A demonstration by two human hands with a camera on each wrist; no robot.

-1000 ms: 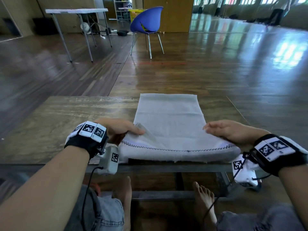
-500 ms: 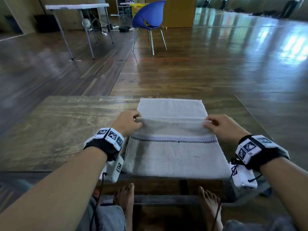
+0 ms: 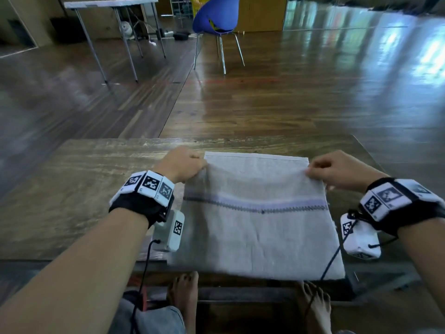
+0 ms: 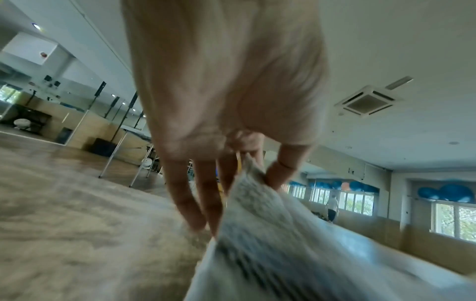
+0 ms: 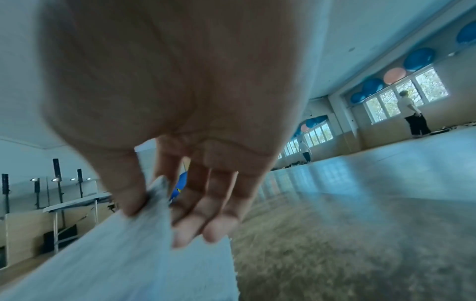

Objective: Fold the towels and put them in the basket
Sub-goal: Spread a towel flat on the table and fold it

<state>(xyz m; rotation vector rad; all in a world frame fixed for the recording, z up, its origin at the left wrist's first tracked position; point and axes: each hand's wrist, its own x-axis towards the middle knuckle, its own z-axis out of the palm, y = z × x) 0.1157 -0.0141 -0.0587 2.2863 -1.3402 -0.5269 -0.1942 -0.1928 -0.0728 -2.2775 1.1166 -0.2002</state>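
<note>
A pale grey towel (image 3: pixel 255 232) with a dark zigzag stripe lies on the wooden table (image 3: pixel 72 189), its near half folded over toward the far edge. My left hand (image 3: pixel 183 165) pinches the lifted left corner, and my right hand (image 3: pixel 330 169) pinches the right corner. In the left wrist view the thumb and fingers (image 4: pixel 283 173) hold the towel (image 4: pixel 270 234) edge. In the right wrist view the thumb (image 5: pixel 128 193) presses the towel (image 5: pixel 128 254) against the fingers. No basket is plainly visible near the table.
A blue chair (image 3: pixel 216 18) stands on the wooden floor beyond the table, with a yellow crate (image 3: pixel 198 1) behind it. A white folding table (image 3: pixel 110 3) is at the far left. My bare feet (image 3: pixel 183 297) show under the table's near edge.
Both hands have carried the towel's near edge up and away from me, from the table's front edge almost to the towel's far edge. The fold now covers most of the lower layer.
</note>
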